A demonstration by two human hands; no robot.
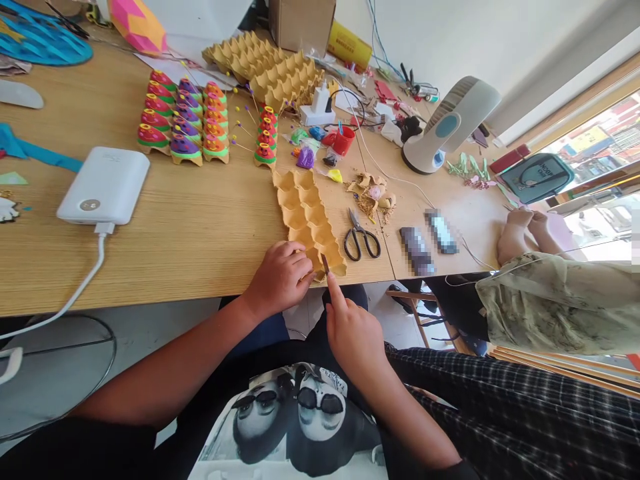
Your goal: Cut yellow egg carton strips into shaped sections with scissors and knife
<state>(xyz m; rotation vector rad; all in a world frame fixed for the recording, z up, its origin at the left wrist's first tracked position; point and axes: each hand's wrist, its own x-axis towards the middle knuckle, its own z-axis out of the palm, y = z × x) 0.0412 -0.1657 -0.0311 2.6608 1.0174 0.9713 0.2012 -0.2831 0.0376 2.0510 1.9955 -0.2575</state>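
Note:
A two-row piece of yellowish egg tray (pixel 306 213) lies at the table's front edge. My left hand (pixel 280 277) is closed on its near left side, fingers curled over the rim. In my right hand (pixel 354 330) is a small knife (pixel 325 265), its dark blade against the near cups and my index finger stretched along it. Most of the knife's handle is hidden in the fist. Just right of the tray piece lie black-handled scissors (pixel 361 240), touched by neither hand.
Painted egg-cup strips (pixel 186 123) stand behind, near larger egg trays (pixel 270 67). Torn tray scraps (pixel 374 193), a red cup (pixel 343 140) and a fan (pixel 450 127) are to the right. A white power bank (pixel 105 183) sits left. Another person's arms (pixel 525 233) rest at far right.

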